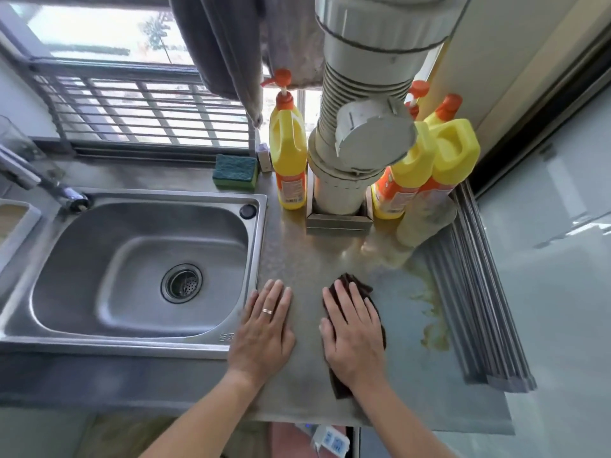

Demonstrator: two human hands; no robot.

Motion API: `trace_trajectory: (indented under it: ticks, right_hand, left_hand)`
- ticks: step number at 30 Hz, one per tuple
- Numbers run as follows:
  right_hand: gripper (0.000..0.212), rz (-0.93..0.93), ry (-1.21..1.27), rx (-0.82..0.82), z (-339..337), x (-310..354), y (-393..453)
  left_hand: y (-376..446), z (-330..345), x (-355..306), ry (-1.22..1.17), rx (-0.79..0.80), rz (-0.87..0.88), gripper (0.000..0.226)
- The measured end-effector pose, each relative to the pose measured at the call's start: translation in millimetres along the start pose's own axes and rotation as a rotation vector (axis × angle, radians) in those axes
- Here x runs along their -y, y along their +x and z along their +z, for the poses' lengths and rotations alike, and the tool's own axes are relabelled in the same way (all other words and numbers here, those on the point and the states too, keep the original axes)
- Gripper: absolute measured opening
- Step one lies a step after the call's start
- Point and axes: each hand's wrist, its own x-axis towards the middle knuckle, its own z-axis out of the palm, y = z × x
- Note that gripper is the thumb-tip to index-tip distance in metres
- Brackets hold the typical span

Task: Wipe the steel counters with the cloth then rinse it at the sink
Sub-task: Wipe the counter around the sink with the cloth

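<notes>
A dark brown cloth lies on the steel counter to the right of the sink. My right hand presses flat on the cloth, fingers spread, and covers most of it. My left hand, wearing a ring, rests flat and empty on the counter beside the sink's right rim. A yellowish stain runs along the counter's right side.
Three yellow detergent bottles stand at the back around a wide grey drain pipe. A green sponge lies behind the sink, whose faucet sits at the left. A rolled grey rack lines the right edge.
</notes>
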Motion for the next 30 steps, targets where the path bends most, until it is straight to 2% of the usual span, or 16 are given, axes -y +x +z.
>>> trace_trajectory:
  ticks: [8, 12, 19, 24, 27, 30]
  right_hand:
    - [0.049, -0.042, 0.02, -0.027, 9, -26, 91]
    - [0.046, -0.059, 0.046, -0.016, 5, -44, 102]
    - [0.042, 0.232, -0.001, -0.074, -24, -105, 50]
    - [0.04, 0.307, -0.07, -0.257, -46, -122, -15]
    - [0.048, 0.432, -0.054, -0.215, -47, -121, -47]
    - [0.056, 0.536, -0.041, -0.165, -45, -117, -36]
  left_hand:
    - [3, 2, -4, -0.018, -0.041, -0.021, 0.068]
    - [4, 0, 0, -0.015, -0.053, -0.031, 0.067]
    - [4, 3, 5, -0.01, -0.092, -0.032, 0.064]
    - [0, 2, 1, -0.006, -0.101, -0.026, 0.063]
    - [0, 1, -3, 0.003, -0.101, -0.023, 0.063]
    - [2, 1, -6, 0.018, -0.092, -0.024, 0.064]
